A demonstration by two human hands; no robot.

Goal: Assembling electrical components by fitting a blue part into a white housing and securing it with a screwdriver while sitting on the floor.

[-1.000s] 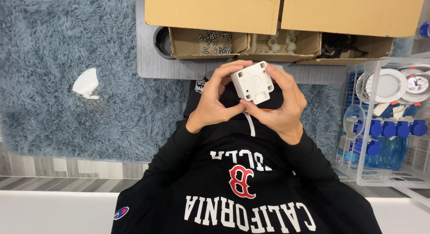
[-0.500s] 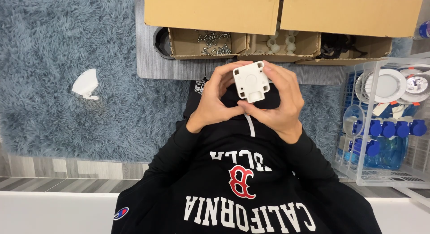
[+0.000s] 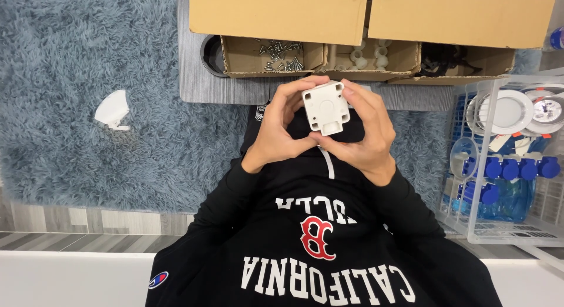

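Item 1, nearest: black hooded sweatshirt (image 3: pixel 320 248) with white and red lettering, worn by the person; both sleeves are raised toward the middle of the view.

Item 2: white square plastic housing (image 3: pixel 326 107), with small corner holes and a short tab on its lower edge. It is held in the air above the lap, in front of the grey board (image 3: pixel 194 84), flat face turned to the camera.

Item 3: left hand (image 3: pixel 282 131). Fingers are curled around the housing's left edge and the thumb is tucked under its lower side; the hand is closed on the part, not clenched.

Item 4: right hand (image 3: pixel 364 133). Fingertips are laid along the right edge and the thumb is set below; closed on the same part.

Item 5: shaggy blue-grey rug (image 3: pixel 88 66), with a small white piece (image 3: pixel 111 110) lying on it, well apart from the hands.

Item 6: clear plastic crate (image 3: pixel 470 225) at right, in which blue-capped parts (image 3: pixel 511 166) and round white fittings (image 3: pixel 508 110) are kept.

Item 7, farthest: open cardboard boxes (image 3: pixel 276 16); screws (image 3: pixel 279 54) are held in one tray, small white parts (image 3: pixel 367 57) in the next, dark items (image 3: pixel 440 60) in a third.

Risk note: the housing is gripped only by its edges, so it is judged that it could be let slip if either hand is shifted; anything small dropped would likely be lost in the rug's deep pile. What lies on the hidden rear face cannot be told.
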